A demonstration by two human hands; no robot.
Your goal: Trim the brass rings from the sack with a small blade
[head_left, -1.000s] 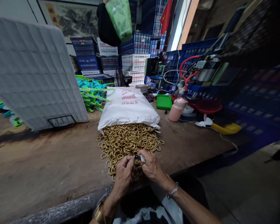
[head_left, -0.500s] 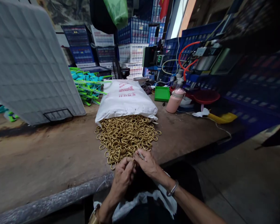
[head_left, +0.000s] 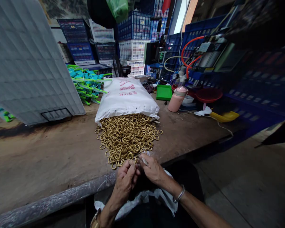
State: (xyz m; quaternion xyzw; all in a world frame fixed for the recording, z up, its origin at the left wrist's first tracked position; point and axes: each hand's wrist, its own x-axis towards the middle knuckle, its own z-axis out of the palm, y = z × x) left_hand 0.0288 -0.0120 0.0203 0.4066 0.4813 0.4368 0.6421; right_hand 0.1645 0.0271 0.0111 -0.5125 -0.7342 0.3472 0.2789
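Both hands meet at the table's front edge, just below a heap of brass-coloured rings (head_left: 127, 136). My left hand (head_left: 126, 178) is closed in a pinch, with a single ring (head_left: 136, 160) at its fingertips. Close beside it, my right hand (head_left: 155, 171) is closed around a small, grey, blade-like tool (head_left: 144, 161), most of it hidden by the fingers. The rings spill from the mouth of a white woven sack (head_left: 128, 98) with red print, which lies on its side.
On the left of the wooden table (head_left: 57, 152) stands a ribbed grey-white panel (head_left: 35, 63). Behind it lie green and turquoise plastic parts (head_left: 85, 84). To the right are a green tray (head_left: 164, 92), a pink bottle (head_left: 177, 99) and a yellow scoop (head_left: 224, 117). Stacked crates (head_left: 134, 49) fill the back.
The view has shifted slightly, so the table and sack sit a little higher and further left. My right hand has drawn slightly away from the left, and the ring between them shows more clearly.
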